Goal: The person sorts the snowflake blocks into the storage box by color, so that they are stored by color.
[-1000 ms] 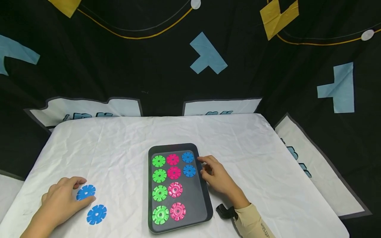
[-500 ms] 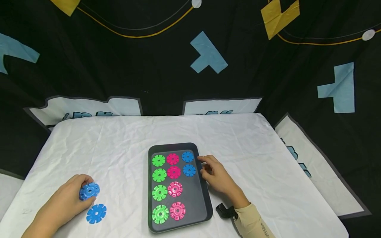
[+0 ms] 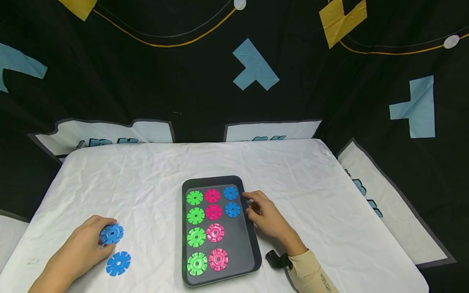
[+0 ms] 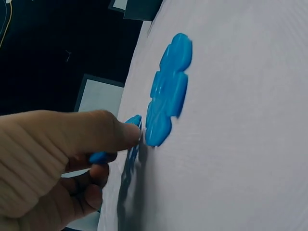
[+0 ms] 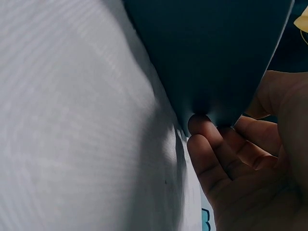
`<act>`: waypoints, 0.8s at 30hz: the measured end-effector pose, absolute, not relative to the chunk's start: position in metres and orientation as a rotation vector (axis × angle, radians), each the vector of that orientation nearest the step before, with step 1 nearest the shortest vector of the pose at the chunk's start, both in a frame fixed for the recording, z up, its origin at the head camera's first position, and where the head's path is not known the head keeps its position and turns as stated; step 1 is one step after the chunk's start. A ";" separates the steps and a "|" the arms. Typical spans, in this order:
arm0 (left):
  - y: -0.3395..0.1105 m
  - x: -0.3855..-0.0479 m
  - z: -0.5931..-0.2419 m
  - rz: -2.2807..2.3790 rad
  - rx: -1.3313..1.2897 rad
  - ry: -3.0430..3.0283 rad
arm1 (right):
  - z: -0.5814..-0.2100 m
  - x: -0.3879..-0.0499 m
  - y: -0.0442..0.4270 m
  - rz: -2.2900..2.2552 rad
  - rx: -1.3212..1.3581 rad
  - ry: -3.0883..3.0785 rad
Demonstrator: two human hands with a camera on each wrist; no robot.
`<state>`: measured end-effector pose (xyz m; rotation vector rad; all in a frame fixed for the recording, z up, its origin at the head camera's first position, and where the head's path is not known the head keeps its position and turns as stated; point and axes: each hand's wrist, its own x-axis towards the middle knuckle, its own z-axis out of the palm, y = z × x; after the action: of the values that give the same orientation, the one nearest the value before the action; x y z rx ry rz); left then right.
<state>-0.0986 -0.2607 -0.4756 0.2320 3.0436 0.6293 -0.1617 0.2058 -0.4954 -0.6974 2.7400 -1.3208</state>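
Observation:
My left hand (image 3: pixel 83 246) pinches a blue notched plastic disc (image 3: pixel 112 234) between thumb and fingers, tilted slightly off the cloth. A second blue disc (image 3: pixel 118 263) lies flat just in front of it; in the left wrist view this lying disc (image 4: pixel 168 91) shows beyond the thumb. My right hand (image 3: pixel 269 215) holds the right rim of a dark grey tray (image 3: pixel 239 260). In the right wrist view its curled fingers (image 5: pixel 209 161) press against the tray's outer wall (image 5: pixel 207 53). The tray bears a column of green discs (image 3: pixel 196 237), a column of pink discs (image 3: pixel 215 232) and two blue discs (image 3: pixel 232 210).
A white cloth (image 3: pixel 157 171) covers the table. Black fabric with blue and yellow patches (image 3: pixel 256 65) hangs behind it. A black band (image 3: pixel 277 259) sits at the right wrist, by a beige sleeve (image 3: pixel 311 270). The tray's lower right has bare surface.
My left fingers have closed on the upper blue disc and lifted it slightly, shifting it a little to the right. My right hand and the tray have stayed put.

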 end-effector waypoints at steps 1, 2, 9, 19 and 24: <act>-0.260 -0.098 -0.475 0.634 0.235 3.055 | -0.496 -0.162 0.206 -1.320 -0.699 2.741; -0.259 -0.098 -0.475 0.637 0.240 3.071 | -0.496 -0.162 0.206 -1.318 -0.703 2.743; -0.246 -0.100 -0.468 0.699 0.300 3.146 | -0.496 -0.161 0.206 -1.319 -0.706 2.746; -0.215 -0.108 -0.450 0.802 0.419 3.115 | -0.495 -0.161 0.206 -1.322 -0.712 2.741; -0.199 -0.112 -0.444 0.869 0.594 3.120 | -0.494 -0.161 0.206 -1.325 -0.715 2.737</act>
<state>-0.1125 -0.1994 -0.4438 0.5940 3.1196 0.8689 -0.1610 0.2060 -0.4944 -0.7146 2.7367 -1.3253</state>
